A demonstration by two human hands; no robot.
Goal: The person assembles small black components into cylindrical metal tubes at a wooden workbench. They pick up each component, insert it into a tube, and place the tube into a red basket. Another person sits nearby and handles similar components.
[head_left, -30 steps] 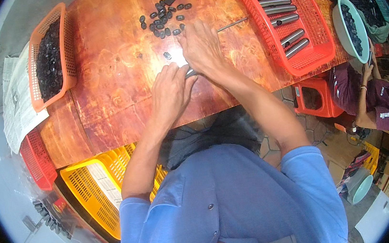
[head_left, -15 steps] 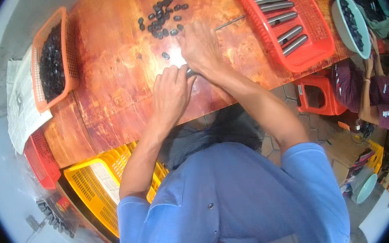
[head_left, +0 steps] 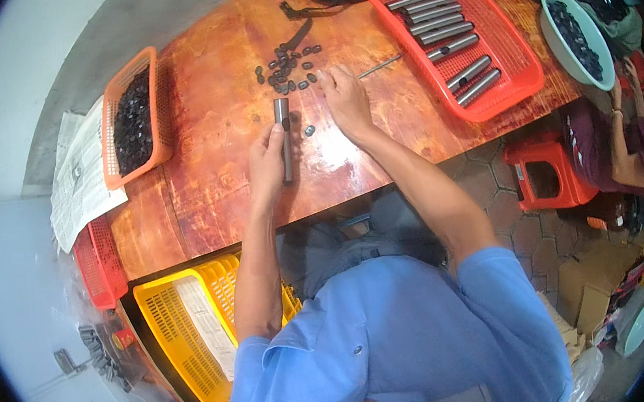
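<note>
A grey metal tube [head_left: 287, 165] with a dark slot stands out lengthwise from my left hand [head_left: 264, 164], whose fingers are closed round it just above the table. My right hand [head_left: 348, 103] lies to the right of the tube with nothing visible in it. Its fingers are stretched out and slightly apart, near the edge of a loose pile of small black oval pieces [head_left: 289, 66]. One single oval piece [head_left: 309, 131] sits apart on the wood, between my two hands. A thin metal rod [head_left: 380, 66] lies beyond my right hand, pointing at the red basket.
The red basket [head_left: 512, 88] at the right holds several metal tubes. An orange basket [head_left: 162, 112] of black pieces stands at the left on newspaper. A pale green bowl [head_left: 552, 24] is at the far right, near another person's hands [head_left: 632, 74]. Yellow crates [head_left: 161, 307] sit below the table's front edge.
My hands were together over the tube and have come apart. The tube is now turned lengthwise in my left hand, and my right hand has moved off to the right. The view has shifted too.
</note>
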